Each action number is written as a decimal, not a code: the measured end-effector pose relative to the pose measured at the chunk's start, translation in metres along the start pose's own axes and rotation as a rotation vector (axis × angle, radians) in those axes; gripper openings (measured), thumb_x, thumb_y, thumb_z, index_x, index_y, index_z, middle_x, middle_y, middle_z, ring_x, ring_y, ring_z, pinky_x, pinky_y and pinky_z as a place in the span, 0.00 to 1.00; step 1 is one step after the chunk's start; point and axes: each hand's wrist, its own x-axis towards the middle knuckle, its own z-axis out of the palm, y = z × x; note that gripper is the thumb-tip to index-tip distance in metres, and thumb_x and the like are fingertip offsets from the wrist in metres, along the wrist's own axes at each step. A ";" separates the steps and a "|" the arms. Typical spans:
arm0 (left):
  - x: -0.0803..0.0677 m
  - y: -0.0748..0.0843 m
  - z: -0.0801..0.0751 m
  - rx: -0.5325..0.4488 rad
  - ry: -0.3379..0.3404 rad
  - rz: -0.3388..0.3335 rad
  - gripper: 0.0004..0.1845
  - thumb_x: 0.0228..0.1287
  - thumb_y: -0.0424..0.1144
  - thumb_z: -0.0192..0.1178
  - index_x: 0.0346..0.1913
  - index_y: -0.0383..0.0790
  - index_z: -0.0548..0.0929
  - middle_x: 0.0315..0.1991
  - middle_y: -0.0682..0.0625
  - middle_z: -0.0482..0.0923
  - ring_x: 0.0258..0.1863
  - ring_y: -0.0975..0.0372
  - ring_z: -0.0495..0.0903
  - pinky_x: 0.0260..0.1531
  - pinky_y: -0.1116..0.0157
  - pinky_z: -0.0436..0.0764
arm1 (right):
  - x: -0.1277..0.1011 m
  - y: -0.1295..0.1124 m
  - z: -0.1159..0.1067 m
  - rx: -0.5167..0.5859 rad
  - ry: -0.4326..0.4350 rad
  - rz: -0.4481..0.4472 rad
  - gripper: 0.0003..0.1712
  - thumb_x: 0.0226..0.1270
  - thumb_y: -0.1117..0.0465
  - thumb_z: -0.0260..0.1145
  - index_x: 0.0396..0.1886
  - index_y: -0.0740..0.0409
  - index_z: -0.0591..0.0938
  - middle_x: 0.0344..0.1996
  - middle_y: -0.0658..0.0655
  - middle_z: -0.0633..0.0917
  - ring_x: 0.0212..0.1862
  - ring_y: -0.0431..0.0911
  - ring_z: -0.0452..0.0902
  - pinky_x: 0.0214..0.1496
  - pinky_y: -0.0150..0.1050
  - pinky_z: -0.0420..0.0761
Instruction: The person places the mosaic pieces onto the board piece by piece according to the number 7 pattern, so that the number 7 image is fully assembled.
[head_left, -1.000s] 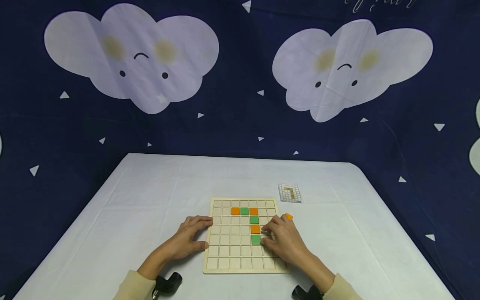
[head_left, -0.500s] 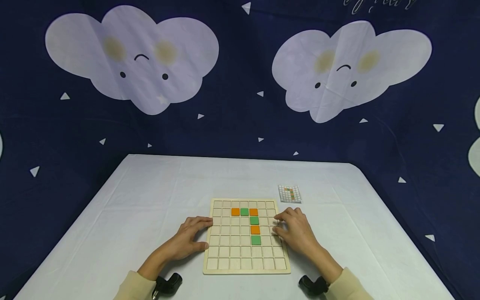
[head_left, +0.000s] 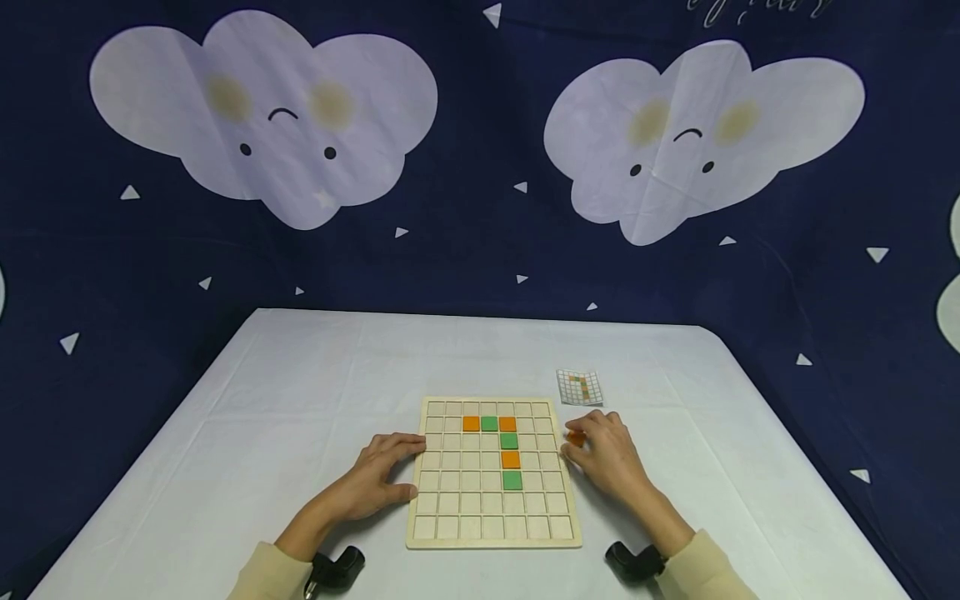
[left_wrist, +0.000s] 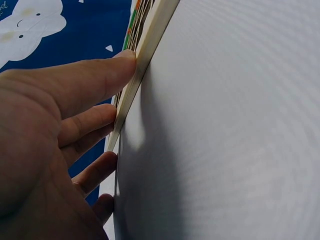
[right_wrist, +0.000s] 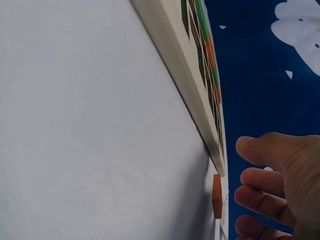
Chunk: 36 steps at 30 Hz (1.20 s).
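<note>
A square wooden grid board (head_left: 459, 503) lies on the table with orange and green square tiles set in its cells, forming a row that turns down into a column. At its left edge, my left hand (head_left: 371, 477) rests thumb and fingertips against the rim; the left wrist view shows the thumb on the board's side (left_wrist: 131, 82). My right hand (head_left: 609, 454) hovers just right of the board, fingers spread and slightly bent around a loose orange tile (head_left: 575, 438). In the right wrist view that tile (right_wrist: 216, 196) lies on the table, apart from the fingers.
A small printed card (head_left: 580, 387) with a coloured grid pattern lies beyond the board's upper right corner. The white-covered table (head_left: 247, 433) ends at a dark blue cloth with clouds. Black devices (head_left: 337, 568) sit at both wrists.
My right hand has moved from over the board's column of tiles out to the right, to the loose orange tile. The left hand and the set tiles stay in place.
</note>
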 end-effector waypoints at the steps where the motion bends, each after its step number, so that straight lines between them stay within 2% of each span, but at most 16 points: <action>1: 0.000 0.000 0.000 0.000 0.000 0.000 0.31 0.54 0.40 0.66 0.62 0.38 0.72 0.65 0.47 0.66 0.65 0.50 0.59 0.61 0.42 0.56 | 0.000 0.001 0.000 0.000 -0.003 0.006 0.17 0.44 0.59 0.76 0.38 0.57 0.86 0.32 0.52 0.83 0.35 0.45 0.69 0.39 0.41 0.67; 17: 0.000 -0.002 0.000 0.006 0.001 0.014 0.31 0.53 0.40 0.66 0.62 0.38 0.72 0.65 0.47 0.67 0.65 0.50 0.59 0.61 0.42 0.56 | 0.003 0.016 0.002 -0.018 -0.034 0.073 0.17 0.43 0.58 0.75 0.36 0.58 0.86 0.34 0.54 0.83 0.36 0.49 0.71 0.41 0.44 0.68; 36: 0.000 -0.002 0.000 0.015 0.001 0.016 0.31 0.54 0.40 0.66 0.62 0.38 0.72 0.65 0.47 0.67 0.64 0.50 0.60 0.60 0.42 0.56 | 0.003 0.024 0.005 -0.035 -0.033 0.089 0.15 0.45 0.58 0.73 0.34 0.58 0.86 0.32 0.54 0.82 0.35 0.49 0.70 0.40 0.46 0.69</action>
